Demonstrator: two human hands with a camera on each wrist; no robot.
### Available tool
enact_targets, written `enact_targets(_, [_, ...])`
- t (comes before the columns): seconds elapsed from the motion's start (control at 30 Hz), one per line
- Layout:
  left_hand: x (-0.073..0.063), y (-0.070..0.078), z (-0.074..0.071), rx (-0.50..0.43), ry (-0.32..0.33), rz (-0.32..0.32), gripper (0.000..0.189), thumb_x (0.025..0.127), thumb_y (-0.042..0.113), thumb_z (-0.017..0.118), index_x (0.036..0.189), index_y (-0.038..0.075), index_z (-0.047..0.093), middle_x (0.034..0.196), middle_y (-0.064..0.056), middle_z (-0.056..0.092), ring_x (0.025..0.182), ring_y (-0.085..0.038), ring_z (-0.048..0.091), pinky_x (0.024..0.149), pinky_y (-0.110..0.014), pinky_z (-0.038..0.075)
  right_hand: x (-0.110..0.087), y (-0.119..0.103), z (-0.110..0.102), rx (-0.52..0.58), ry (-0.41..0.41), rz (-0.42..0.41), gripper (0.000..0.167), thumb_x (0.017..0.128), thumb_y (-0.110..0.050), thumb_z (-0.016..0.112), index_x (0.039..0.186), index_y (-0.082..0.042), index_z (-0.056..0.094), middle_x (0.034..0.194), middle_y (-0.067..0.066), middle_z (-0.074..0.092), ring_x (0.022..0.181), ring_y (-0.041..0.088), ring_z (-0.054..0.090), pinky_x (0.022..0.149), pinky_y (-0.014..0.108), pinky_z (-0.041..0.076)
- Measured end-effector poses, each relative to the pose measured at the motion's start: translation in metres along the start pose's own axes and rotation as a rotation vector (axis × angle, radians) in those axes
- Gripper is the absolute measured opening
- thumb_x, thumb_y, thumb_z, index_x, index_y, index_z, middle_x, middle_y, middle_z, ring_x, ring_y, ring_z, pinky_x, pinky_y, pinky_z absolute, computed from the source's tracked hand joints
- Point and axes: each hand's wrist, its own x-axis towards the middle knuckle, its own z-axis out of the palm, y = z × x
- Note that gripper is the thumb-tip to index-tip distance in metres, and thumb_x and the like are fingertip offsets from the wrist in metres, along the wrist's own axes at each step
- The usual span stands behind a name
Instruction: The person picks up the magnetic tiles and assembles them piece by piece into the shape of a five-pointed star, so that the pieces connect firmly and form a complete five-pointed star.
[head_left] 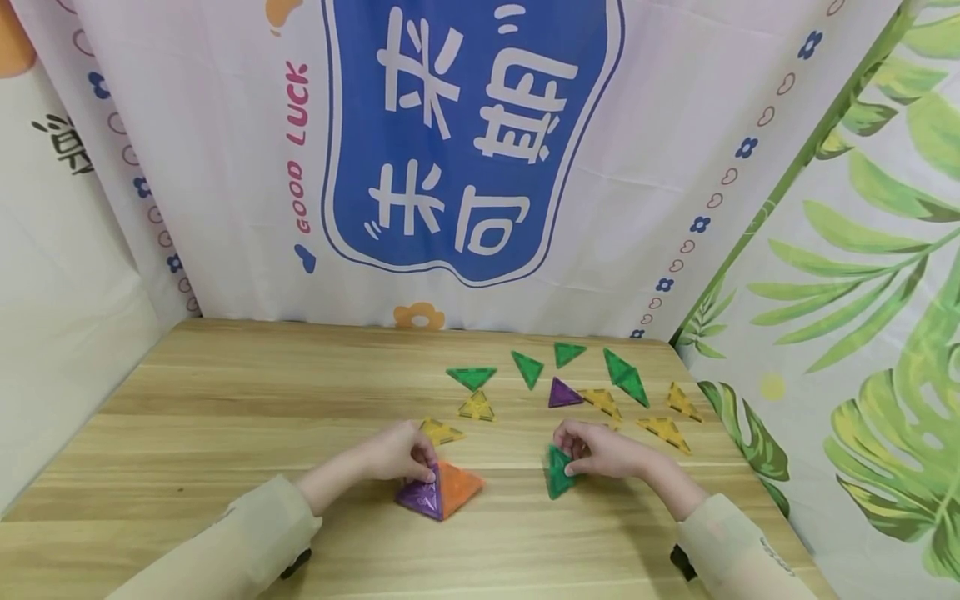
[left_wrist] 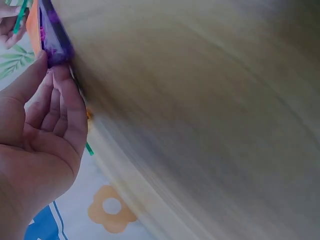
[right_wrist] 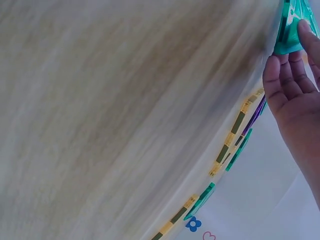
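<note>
A translucent purple triangular tile [head_left: 422, 500] stands against an orange tile [head_left: 460, 488] on the wooden table, the two forming a small raised shape. My left hand [head_left: 400, 452] pinches the purple tile near its top; the left wrist view shows thumb and fingertips on the purple tile [left_wrist: 57, 37]. To the right, my right hand [head_left: 600, 448] holds a green triangular tile [head_left: 558, 473] between thumb and fingers, apart from the orange tile. In the right wrist view the thumb lies on the face of the green tile [right_wrist: 290, 37].
Behind the hands lie several flat triangular tiles: green ones [head_left: 472, 377], yellow ones [head_left: 477, 406] and a purple one [head_left: 564, 393]. More yellow tiles [head_left: 666, 432] lie toward the table's right edge. A printed white cloth [head_left: 247, 275] hangs along the back of the wooden table [head_left: 225, 417].
</note>
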Motion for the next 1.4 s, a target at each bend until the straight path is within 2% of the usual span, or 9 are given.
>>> enact_targets(0.17, [-0.004, -0.001, 0.000, -0.091, -0.023, -0.047, 0.012, 0.075, 0.003, 0.076, 0.083, 0.003, 0.066, 0.065, -0.004, 0.063, 0.051, -0.014, 0.057, 0.046, -0.027, 0.051, 0.000, 0.000, 0.001, 0.065, 0.027, -0.005, 0.028, 0.086, -0.017, 0.069, 0.109, -0.016, 0.053, 0.092, -0.001, 0.057, 0.083, 0.010, 0.053, 0.073, 0.024, 0.048])
enact_targets(0.33, [-0.007, 0.001, -0.001, -0.110, -0.045, -0.057, 0.013, 0.075, 0.003, 0.076, 0.082, 0.004, 0.065, 0.064, -0.006, 0.063, 0.051, -0.018, 0.061, 0.047, -0.032, 0.054, 0.000, -0.001, 0.002, 0.127, 0.037, 0.015, 0.035, 0.087, -0.015, 0.068, 0.118, -0.015, 0.053, 0.097, 0.001, 0.060, 0.088, 0.012, 0.056, 0.076, 0.025, 0.049])
enact_targets(0.43, [-0.007, 0.001, -0.001, -0.099, -0.050, -0.043, 0.013, 0.075, 0.002, 0.075, 0.084, 0.004, 0.065, 0.066, -0.005, 0.063, 0.051, -0.017, 0.061, 0.047, -0.030, 0.054, 0.000, 0.000, 0.004, 0.141, 0.044, 0.003, 0.038, 0.086, -0.016, 0.069, 0.121, -0.016, 0.053, 0.098, 0.001, 0.062, 0.090, 0.011, 0.058, 0.077, 0.025, 0.050])
enact_targets(0.53, [-0.006, 0.000, -0.004, -0.018, -0.044, 0.010, 0.017, 0.075, 0.003, 0.076, 0.089, 0.005, 0.067, 0.071, -0.001, 0.063, 0.057, -0.012, 0.060, 0.051, -0.025, 0.053, 0.001, -0.001, 0.005, 0.161, 0.050, -0.007, 0.039, 0.086, -0.017, 0.069, 0.122, -0.013, 0.053, 0.098, 0.001, 0.062, 0.090, 0.012, 0.059, 0.078, 0.025, 0.051])
enact_targets(0.67, [-0.005, 0.000, -0.009, 0.155, -0.040, 0.117, 0.029, 0.074, 0.009, 0.078, 0.101, 0.010, 0.068, 0.088, 0.004, 0.066, 0.076, -0.007, 0.059, 0.066, -0.022, 0.052, 0.001, -0.003, 0.004, 0.188, 0.059, -0.012, 0.039, 0.087, -0.018, 0.068, 0.122, -0.011, 0.053, 0.098, 0.001, 0.061, 0.091, 0.013, 0.058, 0.079, 0.026, 0.051])
enact_targets(0.8, [-0.005, -0.001, -0.010, 0.279, -0.080, 0.199, 0.037, 0.072, 0.015, 0.079, 0.108, 0.017, 0.069, 0.104, 0.010, 0.065, 0.096, -0.006, 0.058, 0.088, -0.029, 0.049, 0.001, -0.005, 0.005, 0.200, 0.064, -0.020, 0.040, 0.087, -0.018, 0.068, 0.123, -0.011, 0.052, 0.098, 0.001, 0.062, 0.091, 0.012, 0.059, 0.080, 0.026, 0.051])
enact_targets(0.93, [-0.006, -0.002, -0.008, 0.342, -0.119, 0.251, 0.041, 0.073, 0.018, 0.078, 0.113, 0.020, 0.068, 0.111, 0.013, 0.062, 0.107, -0.008, 0.054, 0.099, -0.036, 0.043, 0.002, -0.009, 0.007, 0.217, 0.063, -0.066, 0.044, 0.087, -0.017, 0.068, 0.126, -0.007, 0.051, 0.100, 0.004, 0.062, 0.091, 0.013, 0.060, 0.079, 0.026, 0.052])
enact_targets(1.23, [-0.008, -0.004, -0.004, 0.391, -0.078, 0.262, 0.039, 0.074, 0.025, 0.078, 0.112, 0.021, 0.070, 0.106, 0.010, 0.061, 0.100, -0.008, 0.053, 0.091, -0.031, 0.046, 0.007, -0.022, 0.012, 0.283, 0.066, -0.057, 0.044, 0.087, -0.016, 0.068, 0.126, -0.005, 0.051, 0.100, 0.008, 0.061, 0.089, 0.013, 0.058, 0.077, 0.025, 0.051])
enact_targets(1.4, [-0.007, -0.005, -0.001, 0.417, -0.025, 0.239, 0.036, 0.073, 0.030, 0.079, 0.108, 0.021, 0.072, 0.102, 0.011, 0.062, 0.100, -0.011, 0.054, 0.098, -0.042, 0.042, 0.012, -0.027, 0.017, 0.333, 0.078, -0.049, 0.046, 0.085, -0.011, 0.069, 0.126, -0.002, 0.050, 0.099, 0.011, 0.062, 0.087, 0.014, 0.059, 0.075, 0.024, 0.052])
